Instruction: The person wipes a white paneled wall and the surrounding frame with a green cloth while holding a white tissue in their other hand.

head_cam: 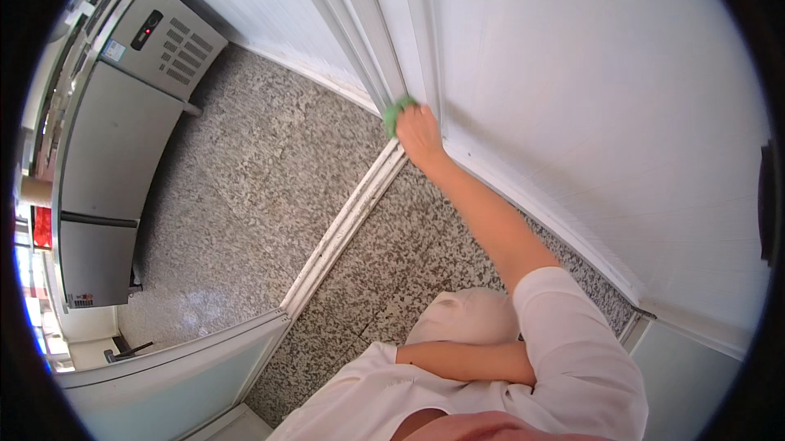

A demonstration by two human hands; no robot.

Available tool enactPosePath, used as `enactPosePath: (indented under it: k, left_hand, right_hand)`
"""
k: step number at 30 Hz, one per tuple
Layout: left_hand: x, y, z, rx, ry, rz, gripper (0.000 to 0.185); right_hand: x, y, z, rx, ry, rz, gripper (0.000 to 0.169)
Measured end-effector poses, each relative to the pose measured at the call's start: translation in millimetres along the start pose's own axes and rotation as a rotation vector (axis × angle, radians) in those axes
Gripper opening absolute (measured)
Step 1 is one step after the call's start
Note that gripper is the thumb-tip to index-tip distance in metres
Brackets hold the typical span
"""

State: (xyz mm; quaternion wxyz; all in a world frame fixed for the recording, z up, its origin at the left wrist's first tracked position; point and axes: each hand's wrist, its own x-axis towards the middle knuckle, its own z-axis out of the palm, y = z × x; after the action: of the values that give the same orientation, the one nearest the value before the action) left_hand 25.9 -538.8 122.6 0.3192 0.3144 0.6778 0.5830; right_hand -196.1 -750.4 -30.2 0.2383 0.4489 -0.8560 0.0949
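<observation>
My right hand (421, 133) is closed around a green cloth (392, 118). It presses the cloth against the foot of a white door frame (375, 30), where the upright meets the floor track (343, 226). The hand and cloth are slightly blurred. My left forearm (460, 361) lies across my body, above my bent knee (463, 318). Its hand is out of sight behind my right sleeve (573, 318).
White wall panels (582, 73) rise beside my right arm. A stainless steel refrigerated counter (116, 134) stands on the speckled floor (264, 152) beyond the track. Below left is a frosted-glass door panel (184, 379); another glazed panel (681, 373) stands at lower right.
</observation>
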Motion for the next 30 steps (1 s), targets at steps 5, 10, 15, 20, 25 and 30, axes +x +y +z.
enactPosePath:
  k: [5,10,15,20,25,30]
  left_hand:
    - [7,0,1,0.108,0.026,-0.011,0.031]
    - [6,-3,-8,0.154,0.046,0.003,0.030]
    - [7,3,-15,0.217,0.068,-0.002,0.029]
    - [-1,11,-25,0.257,0.106,-0.045,0.028]
    - [5,28,-21,0.252,0.192,0.209,0.027]
    - [12,3,7,0.175,0.311,0.258,0.024]
  right_hand:
    - [-49,-4,42,0.597,-0.631,0.505,0.027]
    - [-24,31,-36,0.766,-0.729,0.542,0.034]
    - [51,55,-202,1.207,0.196,0.459,0.029]
    - [179,51,-377,0.979,0.776,-0.117,0.022]
    - [267,84,-378,-0.226,1.129,-0.358,0.020]
    - [173,64,-220,-0.058,0.924,-0.409,0.010]
